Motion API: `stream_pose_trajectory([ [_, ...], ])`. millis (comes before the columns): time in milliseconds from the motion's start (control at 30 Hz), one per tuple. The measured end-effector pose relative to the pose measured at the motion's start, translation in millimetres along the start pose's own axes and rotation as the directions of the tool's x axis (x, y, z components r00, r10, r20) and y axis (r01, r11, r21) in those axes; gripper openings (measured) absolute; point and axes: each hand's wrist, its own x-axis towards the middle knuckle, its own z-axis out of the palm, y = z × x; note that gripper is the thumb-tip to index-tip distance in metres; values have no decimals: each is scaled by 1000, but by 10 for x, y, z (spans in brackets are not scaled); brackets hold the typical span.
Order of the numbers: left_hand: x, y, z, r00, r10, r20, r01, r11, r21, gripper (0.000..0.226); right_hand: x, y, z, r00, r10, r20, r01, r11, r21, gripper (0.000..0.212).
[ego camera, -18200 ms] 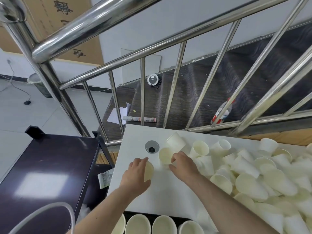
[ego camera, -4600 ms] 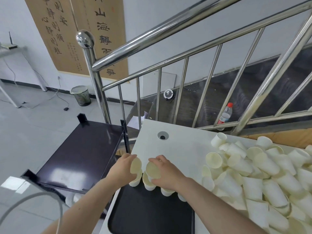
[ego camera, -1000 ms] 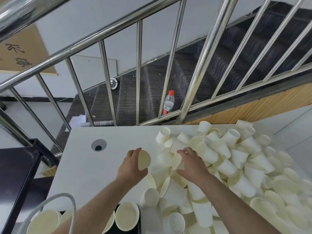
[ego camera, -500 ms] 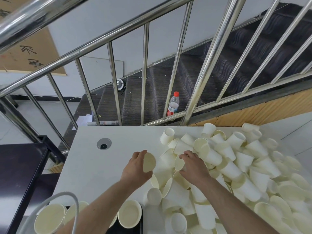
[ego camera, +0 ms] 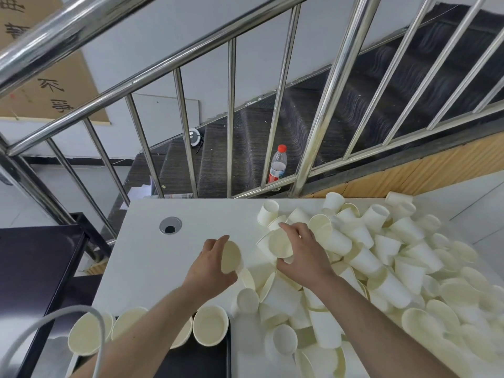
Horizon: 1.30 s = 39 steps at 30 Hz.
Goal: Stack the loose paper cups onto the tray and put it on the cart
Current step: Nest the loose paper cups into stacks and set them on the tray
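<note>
- Over the white tabletop [ego camera: 163, 257], your left hand [ego camera: 211, 268] reaches forward with its grip curled round a single paper cup [ego camera: 230, 257]; the cup lies on its side in the hand, its mouth turned toward you.
- Your right hand [ego camera: 302, 255] reaches into the near edge of the heap of loose cups [ego camera: 381, 257], fingers and thumb bent round another cup [ego camera: 281, 242] whose open mouth also faces you.
- Both forearms come up from the bottom edge and are bare.
- Brush-written characters show on the brown scroll [ego camera: 46, 85] on the wall at upper left; you cannot make them out. The plastic bottle [ego camera: 278, 163] on the stairs wears a red label, its print too small to read.
- The cups are smooth, cream-white, tapered; those in the heap lie tumbled at all angles.
- At the near edge a black tray [ego camera: 207, 356] holds a row of upright cups [ego camera: 210, 324].
- A polished steel railing [ego camera: 231, 118] stands behind the tabletop, and a dark cart [ego camera: 35, 268] sits to the left.
</note>
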Motion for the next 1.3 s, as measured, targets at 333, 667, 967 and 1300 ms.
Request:
stream_pose_trajectory([
  [333,-496,-254,-486,999,-26,-21,29,992,119,79,-174,-725,45,957,-263,118,231,945,232,74],
  [667,-1006,-545,-639,990,-127,59,112,972,207,74,-388,-1074,395,814,-418,402,357,908,221,74],
  [967,-1008,-694,-442,985,-124,121,85,954,287,73,-427,-1127,485,800,-452,395,391,892,228,73],
  [1300,-1009,-773,-333,978,-121,168,36,897,442,85,-496,-1043,695,781,-406,475,391,910,136,87],
])
